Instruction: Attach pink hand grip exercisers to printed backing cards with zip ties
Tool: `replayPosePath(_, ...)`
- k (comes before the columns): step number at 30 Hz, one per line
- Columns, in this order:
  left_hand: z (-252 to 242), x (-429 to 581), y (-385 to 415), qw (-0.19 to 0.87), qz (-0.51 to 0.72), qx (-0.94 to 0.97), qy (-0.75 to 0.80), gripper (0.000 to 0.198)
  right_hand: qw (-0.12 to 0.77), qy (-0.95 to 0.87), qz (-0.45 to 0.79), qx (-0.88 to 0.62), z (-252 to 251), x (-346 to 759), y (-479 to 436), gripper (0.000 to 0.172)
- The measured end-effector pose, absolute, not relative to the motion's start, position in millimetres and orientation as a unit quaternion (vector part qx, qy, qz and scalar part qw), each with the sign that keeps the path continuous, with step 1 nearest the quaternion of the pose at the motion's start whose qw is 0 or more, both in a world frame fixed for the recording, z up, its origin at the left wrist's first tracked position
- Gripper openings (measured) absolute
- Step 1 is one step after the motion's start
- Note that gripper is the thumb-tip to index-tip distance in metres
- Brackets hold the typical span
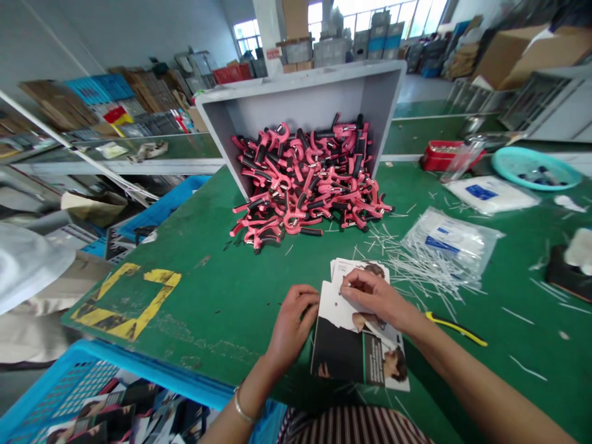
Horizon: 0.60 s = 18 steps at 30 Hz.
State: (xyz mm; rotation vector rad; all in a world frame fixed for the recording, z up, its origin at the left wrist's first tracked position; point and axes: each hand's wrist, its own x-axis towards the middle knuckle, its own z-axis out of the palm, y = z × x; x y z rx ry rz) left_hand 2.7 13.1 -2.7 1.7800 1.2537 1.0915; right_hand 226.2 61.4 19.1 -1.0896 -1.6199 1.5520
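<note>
Your right hand [374, 295] is over the stack of printed cards [365, 324]. Its thumb and first finger are pinched together near a small hole in the top white card. If something thin is between them, it is too small for me to tell. Your left hand [291, 324] is curled around the left edge of the same stack and seems to keep the cards steady.

The stack lies on the green tabletop [208, 320] just in front of your body, between your two hands. Its long axis goes from the middle of the frame down toward you, a little tilted. Of your two hands, the right one is nearer to the hole.

Many loose white plastic ties [407, 262] lie just to the upper right of the cards, beside a clear bag of ties [451, 243]. Farther up, a heap of pink and black hand grippers [305, 179] spills from a tipped grey bin [300, 92]. A yellow-handled tool [456, 327] lies just beyond your right forearm, and a blue crate [69, 394] with more printed cards sits at the lower left of the frame.
</note>
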Motion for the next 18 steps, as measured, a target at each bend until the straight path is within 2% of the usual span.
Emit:
replayPosePath(7, -12, 17, 12, 0.443, 0.412, 0.652, 0.457, 0.023, 0.321, -0.642, 0.570, -0.401, 13, 226, 53, 0.025)
replayPosePath(11, -14, 15, 7, 0.460, 0.418, 0.637, 0.456, 0.020, 0.300, -0.627, 0.600, -0.396, 12, 226, 50, 0.029)
replayPosePath(14, -15, 19, 6, 0.505, 0.426, 0.583, 0.474, 0.015, 0.284, -0.658, 0.572, -0.398, 16, 225, 48, 0.026)
replayPosePath(18, -5, 24, 3, 0.588, 0.473, 0.455, 0.473, 0.040, 0.283, -0.738, 0.457, -0.408, 18, 219, 45, 0.027)
